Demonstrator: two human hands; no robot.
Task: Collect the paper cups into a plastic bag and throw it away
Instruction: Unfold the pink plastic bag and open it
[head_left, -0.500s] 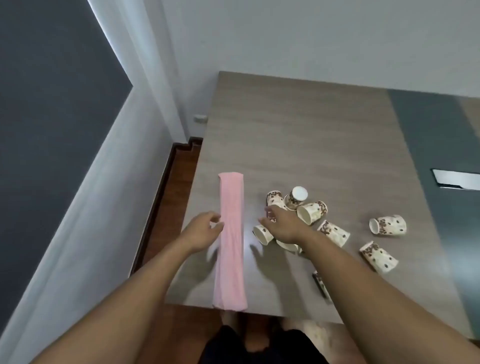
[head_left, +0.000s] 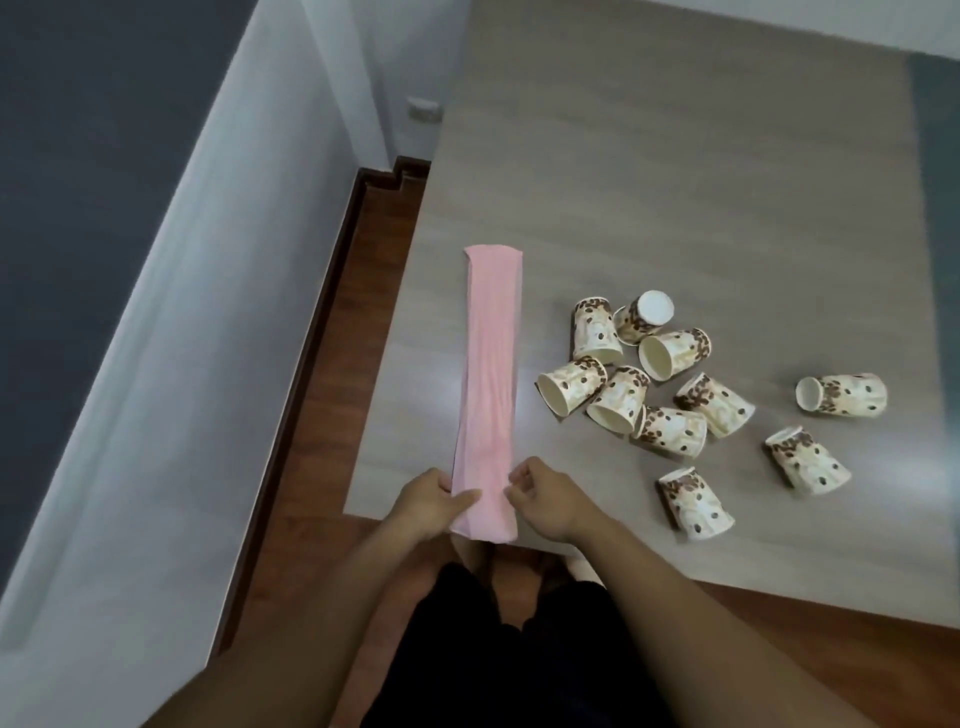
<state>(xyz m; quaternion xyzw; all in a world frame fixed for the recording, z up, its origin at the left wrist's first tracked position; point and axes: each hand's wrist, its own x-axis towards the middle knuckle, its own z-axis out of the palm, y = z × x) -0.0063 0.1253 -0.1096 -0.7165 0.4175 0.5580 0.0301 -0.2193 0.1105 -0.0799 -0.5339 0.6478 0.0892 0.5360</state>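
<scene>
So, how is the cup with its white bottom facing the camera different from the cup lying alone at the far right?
The cup showing its white bottom leans on other cups in the cluster, so its mouth is hidden. The lone cup on the right lies flat on the table, apart from the others, with its open mouth showing toward the left. Both are paper cups with the same brown bean print, and neither hand touches them.

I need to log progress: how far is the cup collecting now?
Done: nothing; the cups all lie loose on the table. In hand: the left hand and right hand pinch the near end of the flat pink bag. Left: opening it, filling, binning.
</scene>
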